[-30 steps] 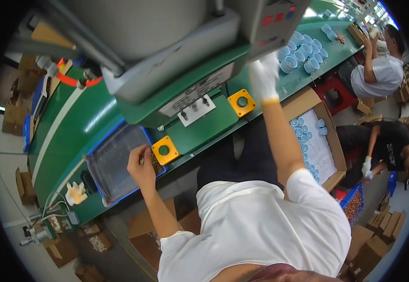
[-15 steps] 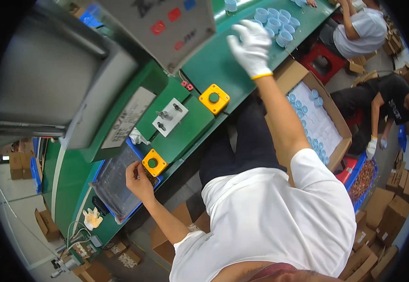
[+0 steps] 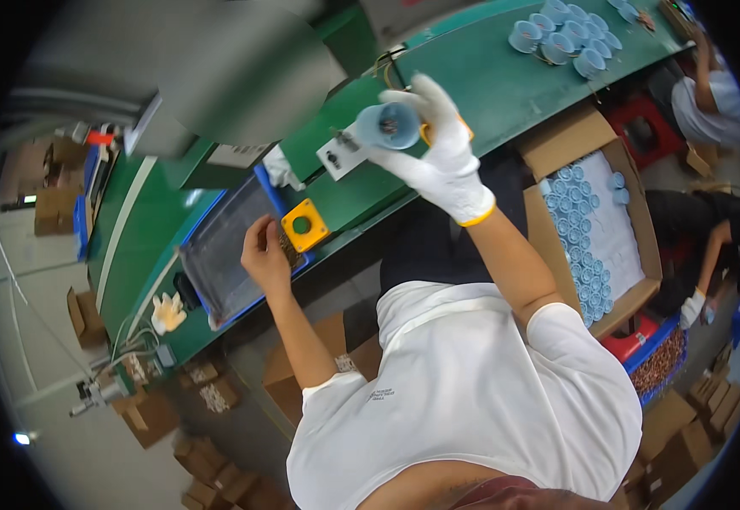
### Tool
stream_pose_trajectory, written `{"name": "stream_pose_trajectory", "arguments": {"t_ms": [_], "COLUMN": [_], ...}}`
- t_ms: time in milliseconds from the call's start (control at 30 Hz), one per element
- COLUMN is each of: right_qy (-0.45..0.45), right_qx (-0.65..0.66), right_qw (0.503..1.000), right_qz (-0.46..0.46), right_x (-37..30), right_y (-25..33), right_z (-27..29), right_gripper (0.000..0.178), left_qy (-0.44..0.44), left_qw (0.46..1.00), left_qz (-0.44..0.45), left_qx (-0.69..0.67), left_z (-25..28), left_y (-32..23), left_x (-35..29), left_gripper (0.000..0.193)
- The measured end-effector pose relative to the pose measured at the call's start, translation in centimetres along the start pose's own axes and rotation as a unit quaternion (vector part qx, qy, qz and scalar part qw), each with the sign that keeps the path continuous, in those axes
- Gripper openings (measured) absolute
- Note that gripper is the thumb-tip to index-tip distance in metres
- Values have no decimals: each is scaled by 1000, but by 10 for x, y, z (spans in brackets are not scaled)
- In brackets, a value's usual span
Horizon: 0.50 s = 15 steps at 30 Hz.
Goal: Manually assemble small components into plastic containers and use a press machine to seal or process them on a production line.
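Note:
My right hand (image 3: 448, 170), in a white glove with a yellow cuff, grips a light blue plastic cup (image 3: 372, 127) between thumb and fingers. Small dark bits show inside the cup, which is tilted so that its mouth faces me. Behind it, partly covered, is a metal plate (image 3: 336, 161) with bolts on the green machine. My bare left hand (image 3: 266, 262) is at the right side of a blue-rimmed tray (image 3: 227, 259), its fingers curled together over small brownish pieces. Whatever those fingers pinch is hidden. Beside them sits a yellow box with a green button (image 3: 304, 224).
More blue cups (image 3: 559, 47) stand on the green bench (image 3: 498, 102) at the far right. A cardboard box (image 3: 642, 246) of small blue cups is at my right. A cream glove (image 3: 167, 313) lies left of the tray. Two people work at the right.
My right hand, open and without anything in it before, now holds a blue cup and has come nearer and left, over the machine plate. My left hand stays by the tray. The view has shifted.

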State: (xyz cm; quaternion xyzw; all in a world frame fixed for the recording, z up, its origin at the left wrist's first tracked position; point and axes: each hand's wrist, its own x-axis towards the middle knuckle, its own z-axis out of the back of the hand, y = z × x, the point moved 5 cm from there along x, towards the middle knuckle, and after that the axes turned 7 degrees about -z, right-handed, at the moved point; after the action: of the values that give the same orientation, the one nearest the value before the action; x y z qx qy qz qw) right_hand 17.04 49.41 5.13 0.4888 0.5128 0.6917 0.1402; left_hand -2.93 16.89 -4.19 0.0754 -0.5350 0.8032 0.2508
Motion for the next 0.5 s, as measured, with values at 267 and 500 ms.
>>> {"name": "stream_pose_trajectory", "arguments": {"t_ms": [267, 500], "right_qy": [94, 134], "right_qx": [-67, -163], "right_qw": [993, 975], "right_qz": [36, 63], "right_x": [24, 20], "right_y": [22, 11], "right_z": [-57, -66], "right_gripper": [57, 72], "left_qy": [-34, -6], "left_qw": [997, 998], "left_qz": [23, 18], "left_qx": [70, 65], "left_z": [18, 8], "left_y": [-4, -15], "left_x": [-3, -3], "left_gripper": [25, 24]}}
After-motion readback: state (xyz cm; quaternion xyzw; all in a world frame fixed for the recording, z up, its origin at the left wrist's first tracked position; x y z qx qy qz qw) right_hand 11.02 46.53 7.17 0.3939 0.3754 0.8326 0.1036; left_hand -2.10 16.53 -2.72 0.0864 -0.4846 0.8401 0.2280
